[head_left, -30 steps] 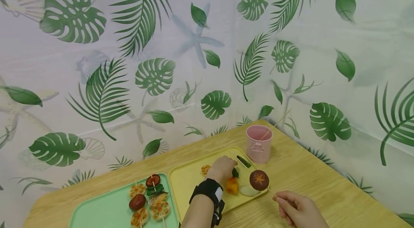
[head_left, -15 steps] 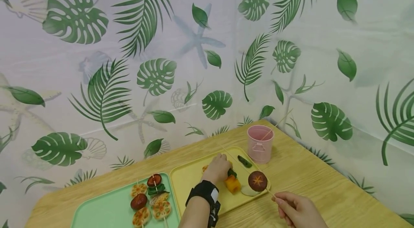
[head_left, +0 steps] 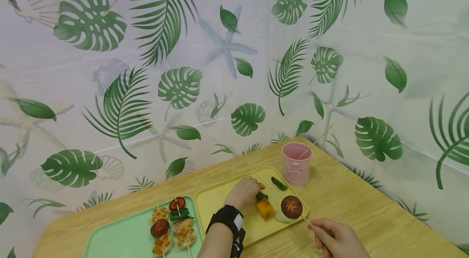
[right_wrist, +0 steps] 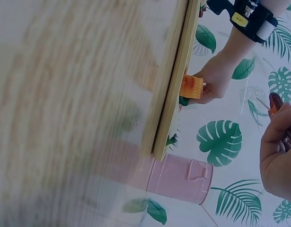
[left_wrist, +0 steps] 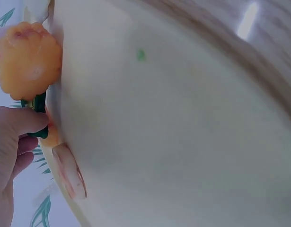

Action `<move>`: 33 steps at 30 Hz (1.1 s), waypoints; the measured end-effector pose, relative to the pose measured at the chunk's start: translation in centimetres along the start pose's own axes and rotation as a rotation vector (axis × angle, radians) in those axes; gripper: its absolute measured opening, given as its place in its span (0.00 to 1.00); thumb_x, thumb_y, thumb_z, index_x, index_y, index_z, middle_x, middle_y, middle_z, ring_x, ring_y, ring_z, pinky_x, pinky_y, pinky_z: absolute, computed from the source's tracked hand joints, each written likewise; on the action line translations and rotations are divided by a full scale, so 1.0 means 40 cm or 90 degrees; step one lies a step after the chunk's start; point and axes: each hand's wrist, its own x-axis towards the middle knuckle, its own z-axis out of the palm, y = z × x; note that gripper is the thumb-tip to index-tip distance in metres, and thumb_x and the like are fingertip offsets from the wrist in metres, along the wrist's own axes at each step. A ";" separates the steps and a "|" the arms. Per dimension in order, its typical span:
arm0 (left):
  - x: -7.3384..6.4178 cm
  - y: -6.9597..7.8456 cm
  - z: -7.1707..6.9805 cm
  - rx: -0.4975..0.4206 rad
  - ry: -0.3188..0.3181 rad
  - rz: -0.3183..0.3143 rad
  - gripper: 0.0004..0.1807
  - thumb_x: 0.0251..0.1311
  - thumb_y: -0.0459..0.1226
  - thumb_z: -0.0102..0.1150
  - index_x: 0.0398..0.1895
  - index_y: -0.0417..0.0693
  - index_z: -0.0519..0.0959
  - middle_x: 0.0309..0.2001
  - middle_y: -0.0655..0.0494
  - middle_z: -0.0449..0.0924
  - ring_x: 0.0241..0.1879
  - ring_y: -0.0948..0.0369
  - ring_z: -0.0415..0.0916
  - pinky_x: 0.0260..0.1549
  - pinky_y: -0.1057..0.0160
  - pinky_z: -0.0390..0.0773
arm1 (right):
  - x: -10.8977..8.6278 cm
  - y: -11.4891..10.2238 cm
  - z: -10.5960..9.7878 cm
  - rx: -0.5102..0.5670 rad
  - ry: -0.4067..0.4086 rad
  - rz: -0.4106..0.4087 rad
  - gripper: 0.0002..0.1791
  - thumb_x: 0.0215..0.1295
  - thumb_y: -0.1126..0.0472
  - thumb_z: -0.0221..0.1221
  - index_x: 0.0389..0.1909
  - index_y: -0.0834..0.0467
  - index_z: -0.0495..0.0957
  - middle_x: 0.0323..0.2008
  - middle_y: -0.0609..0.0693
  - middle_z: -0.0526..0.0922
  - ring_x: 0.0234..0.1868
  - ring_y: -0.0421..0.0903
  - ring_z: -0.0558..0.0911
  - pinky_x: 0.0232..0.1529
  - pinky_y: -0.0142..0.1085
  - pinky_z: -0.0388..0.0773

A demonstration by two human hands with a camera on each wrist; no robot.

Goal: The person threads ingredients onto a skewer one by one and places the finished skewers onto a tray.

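My left hand [head_left: 242,193] is low over the yellow tray [head_left: 216,213]. In the left wrist view its thumb and fingers pinch a dark green toy vegetable piece [left_wrist: 39,103]. Right beside that piece lies an orange scalloped toy food piece [left_wrist: 29,61]. My right hand [head_left: 338,237] holds a thin skewer [head_left: 269,184] near its lower end. Threaded on the skewer is a brown toy mushroom cap [head_left: 291,207] with a star mark. Behind the cap a pale oval piece [head_left: 281,216] shows on the tray, and a green slice [head_left: 279,184] lies near its far right corner.
Left of the yellow tray, a green tray [head_left: 117,235] bears two loaded skewers, with a red-brown piece [head_left: 159,228] on one. A pink bucket [head_left: 296,168] with a stick inside stands behind the yellow tray's right corner. Leaf-printed curtain borders the wooden table [head_left: 351,197].
My left hand has drawn slightly left and back toward me, uncovering more of the green and orange pieces. The mushroom skewer's upper length now shows over the tray; my right hand barely moves.
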 end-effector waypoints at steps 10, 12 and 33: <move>-0.046 -0.055 -0.030 -0.299 -0.015 -0.077 0.04 0.53 0.28 0.60 0.31 0.44 0.79 0.28 0.57 0.69 0.25 0.64 0.61 0.26 0.70 0.62 | 0.018 -0.008 0.023 0.000 -0.006 0.022 0.14 0.69 0.68 0.47 0.46 0.75 0.74 0.20 0.50 0.73 0.16 0.40 0.70 0.17 0.32 0.69; -0.059 -0.069 -0.038 -0.323 0.005 -0.074 0.05 0.51 0.26 0.58 0.30 0.43 0.80 0.27 0.56 0.66 0.25 0.64 0.58 0.25 0.70 0.60 | 0.023 -0.010 0.028 0.003 -0.004 0.027 0.13 0.69 0.68 0.47 0.46 0.73 0.74 0.20 0.50 0.72 0.16 0.40 0.70 0.17 0.32 0.69; -0.281 -0.273 -0.102 -0.431 0.110 -0.179 0.03 0.53 0.27 0.54 0.28 0.38 0.79 0.22 0.55 0.69 0.19 0.62 0.58 0.23 0.65 0.59 | 0.099 -0.048 0.124 0.007 -0.031 0.020 0.13 0.68 0.64 0.51 0.43 0.71 0.77 0.18 0.51 0.74 0.13 0.39 0.68 0.13 0.32 0.69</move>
